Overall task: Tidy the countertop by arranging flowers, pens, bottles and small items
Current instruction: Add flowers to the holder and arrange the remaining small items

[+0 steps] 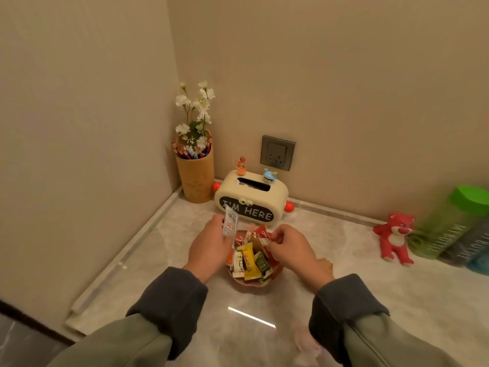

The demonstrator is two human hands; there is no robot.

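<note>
Two hands over one pink bowl (239, 283) — left hand (209, 247) pinches a white packet (229, 223), right hand (289, 246) a red one (262, 232).

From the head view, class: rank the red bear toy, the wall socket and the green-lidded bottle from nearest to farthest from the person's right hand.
From the right hand:
1. Red bear toy, on the counter to its right.
2. Wall socket, on the back wall above the hand.
3. Green-lidded bottle, at the far right edge.

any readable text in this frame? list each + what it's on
"I'M HERE": dark panel on the cream tissue box.
"MY BOTTLE": side of the green bottle, lying down.
Grey bottle beside it: similar print, too blurred.
Snack wrappers in the pink dish and in both hands: print too small.
</note>
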